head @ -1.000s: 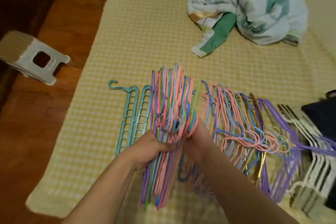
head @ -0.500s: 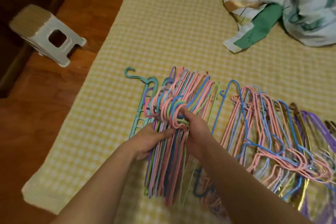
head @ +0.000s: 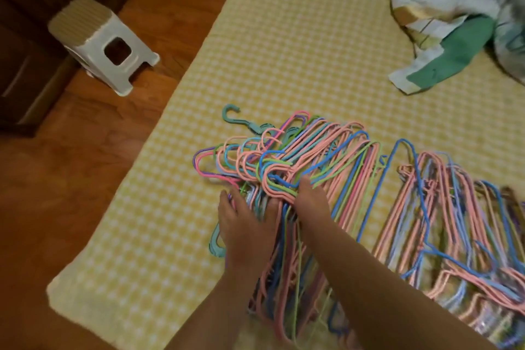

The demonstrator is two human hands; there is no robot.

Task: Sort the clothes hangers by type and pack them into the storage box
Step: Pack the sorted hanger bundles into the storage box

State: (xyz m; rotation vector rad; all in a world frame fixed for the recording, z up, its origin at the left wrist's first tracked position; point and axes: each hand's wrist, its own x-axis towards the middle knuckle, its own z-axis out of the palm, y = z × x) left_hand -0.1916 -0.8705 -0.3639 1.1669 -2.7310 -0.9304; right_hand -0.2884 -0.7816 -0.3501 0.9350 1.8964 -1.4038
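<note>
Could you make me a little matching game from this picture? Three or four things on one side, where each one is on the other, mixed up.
Things:
1. stool
2. crumpled cloth
3. teal hanger
4. left hand

Places:
A. top right of the yellow mat
B. on the hanger bundle, beside the right hand
C. on the wooden floor, left of the mat
D. its hook poking out beyond the bundle

Pairs: 1-C, 2-A, 3-D, 4-B
</note>
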